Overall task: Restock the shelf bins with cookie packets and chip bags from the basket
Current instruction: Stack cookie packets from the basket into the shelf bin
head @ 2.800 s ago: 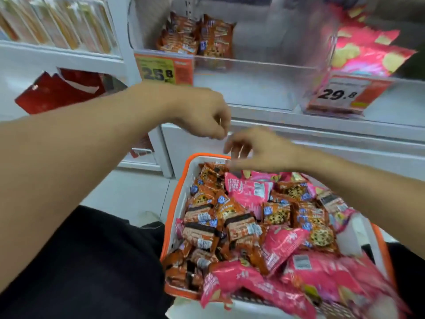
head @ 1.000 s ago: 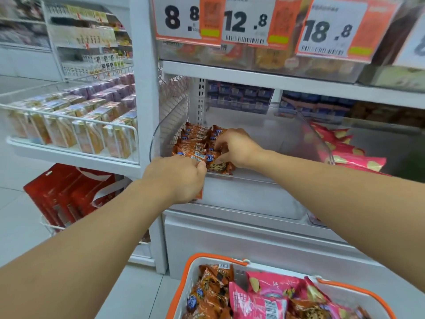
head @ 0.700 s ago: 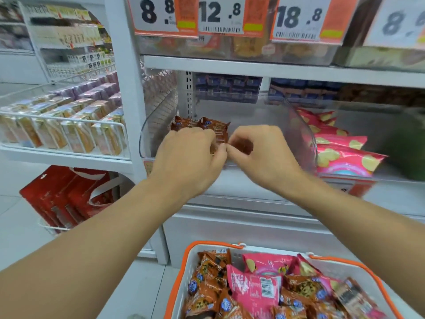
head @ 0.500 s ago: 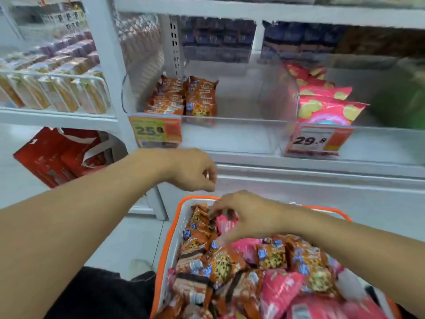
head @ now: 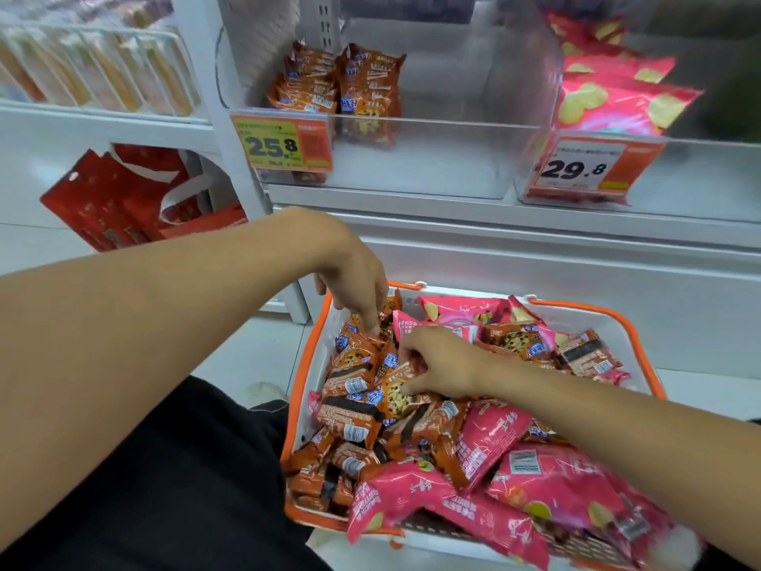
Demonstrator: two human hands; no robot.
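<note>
Both hands, left and right, each pinching orange cookie packets under tags "25.8" and "29.8".

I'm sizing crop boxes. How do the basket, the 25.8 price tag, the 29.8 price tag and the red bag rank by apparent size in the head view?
1. basket
2. red bag
3. 29.8 price tag
4. 25.8 price tag
The two tags look close; wide-angle distortion makes their order unsure.
</note>
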